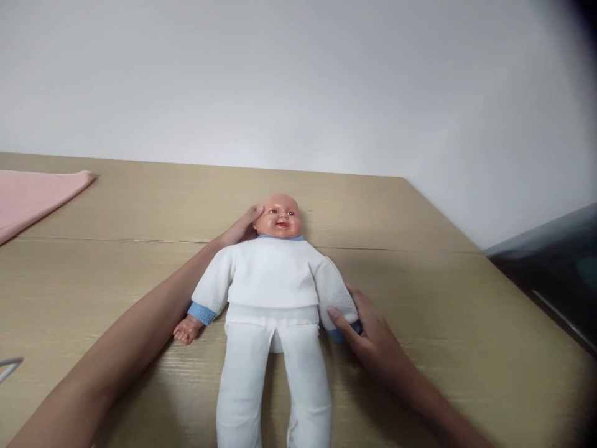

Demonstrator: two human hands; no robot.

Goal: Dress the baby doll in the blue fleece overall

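Observation:
A baby doll (275, 274) lies face up in front of me, head away from me, in a white fleece top with blue collar and cuffs and white trousers. My left hand (245, 226) cups the side of its head, thumb at the temple; the other fingers are hidden behind the head. Wrapped around the doll's sleeve near the cuff is my right hand (369, 325), with its thumb on top. The doll's other arm rests beside my left forearm, its small hand showing. Its feet are out of view below.
The wooden table (140, 274) has a seam across it and a slanting right edge. A folded pink cloth (37, 196) lies at the far left. A thin white object (10, 367) pokes in at the left edge. Beyond the right edge is a dark glossy surface (555, 267); a pale wall (261, 81) stands behind.

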